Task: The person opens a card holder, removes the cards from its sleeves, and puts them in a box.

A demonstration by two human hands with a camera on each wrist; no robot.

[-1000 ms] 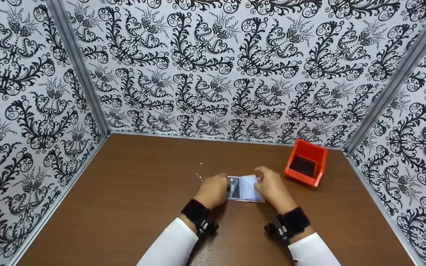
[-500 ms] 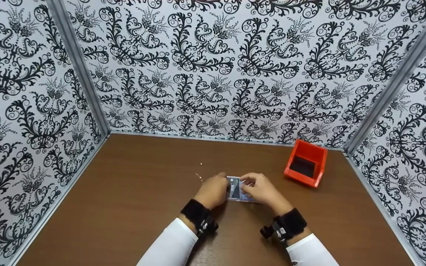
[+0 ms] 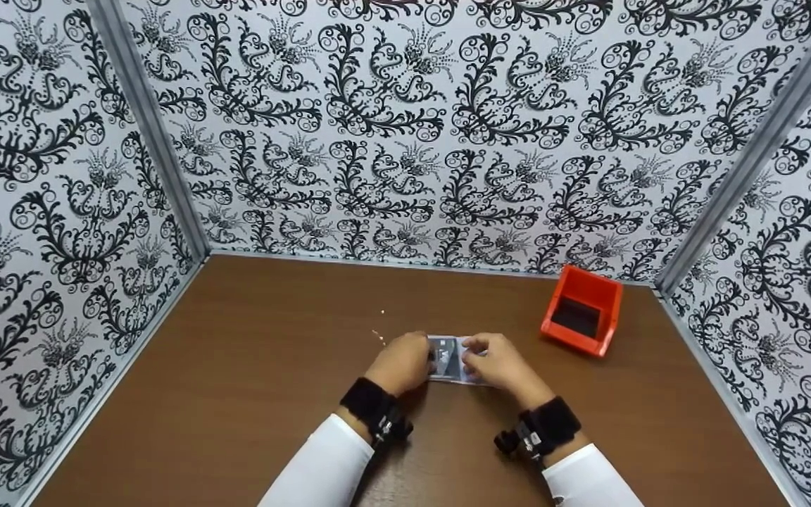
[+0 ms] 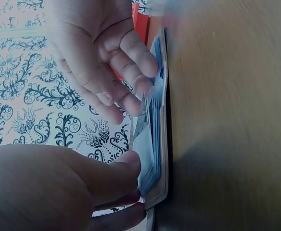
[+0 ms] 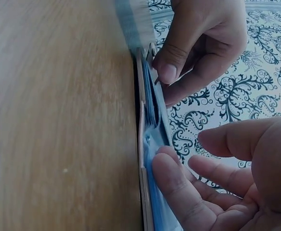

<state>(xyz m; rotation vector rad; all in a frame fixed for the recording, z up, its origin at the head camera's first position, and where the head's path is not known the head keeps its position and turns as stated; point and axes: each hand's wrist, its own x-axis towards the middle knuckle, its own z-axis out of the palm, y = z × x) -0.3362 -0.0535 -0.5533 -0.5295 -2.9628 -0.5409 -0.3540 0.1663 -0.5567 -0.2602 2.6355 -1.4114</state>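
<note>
A small card wallet (image 3: 448, 359) lies spread open on the brown table, with a dark card-like panel on its left half. Both wrist views show a pale cover and a stack of bluish clear sleeves (image 4: 156, 115) inside it. My left hand (image 3: 400, 362) pinches the wallet's left side between thumb and fingers, lifting a sleeve edge slightly. Over the right half, my right hand (image 3: 507, 365) has its thumb apart from its loosely bent fingers. Those fingertips (image 5: 167, 166) touch or nearly touch the sleeves. Part of the right half is hidden beneath this hand.
To the right and farther back stands a red plastic bin (image 3: 581, 310) with a dark patch inside. Small pale specks (image 3: 379, 336) mark the table beyond the left hand. Patterned walls (image 3: 405, 141) enclose the table's back and sides.
My right hand has moved left from the wallet's right edge toward its middle. The left hand and the wallet have shifted very slightly left. The red bin stays put.
</note>
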